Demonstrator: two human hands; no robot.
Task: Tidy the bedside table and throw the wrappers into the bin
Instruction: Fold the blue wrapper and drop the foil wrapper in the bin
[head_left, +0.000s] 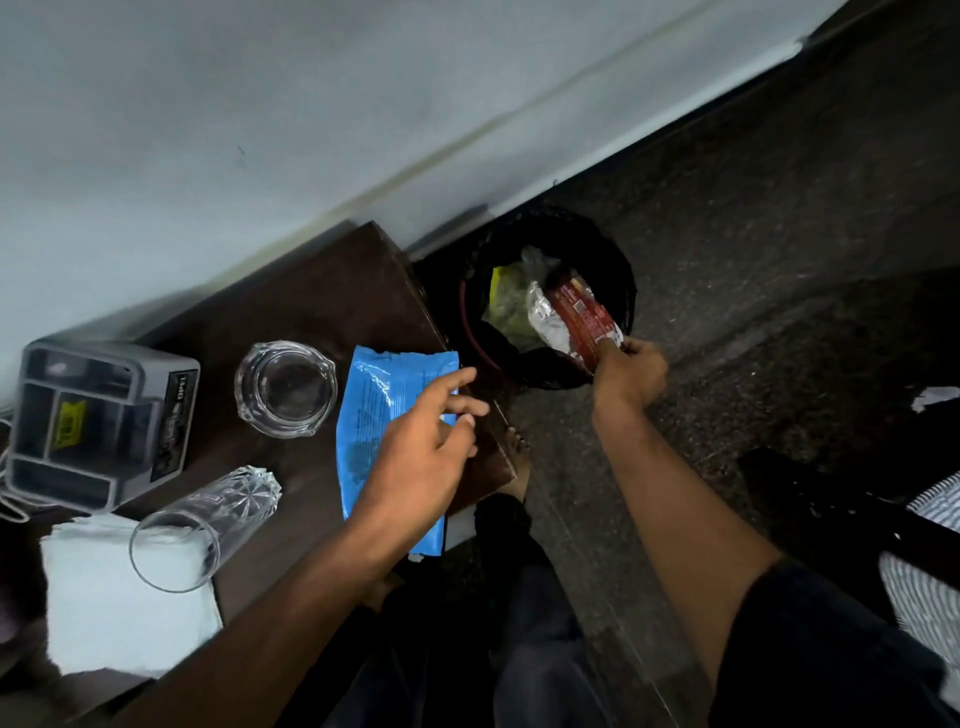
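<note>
A blue wrapper (382, 410) lies flat on the dark wooden bedside table (322, 296), near its right edge. My left hand (423, 447) hovers over the wrapper's lower part with fingers spread, holding nothing. My right hand (628, 371) pinches a red and silver wrapper (571, 317) by its end, over the mouth of the black bin (618, 260) on the floor right of the table. A yellow wrapper (506, 301) and clear plastic lie inside the bin.
On the table stand a glass ashtray (284, 387), a grey compartment tray (98, 421) and a tumbler (205, 525) lying on its side, partly over a white napkin (119, 618). The wall runs behind. My bare foot (517, 462) stands beside the table; striped bedding (930, 587) is at right.
</note>
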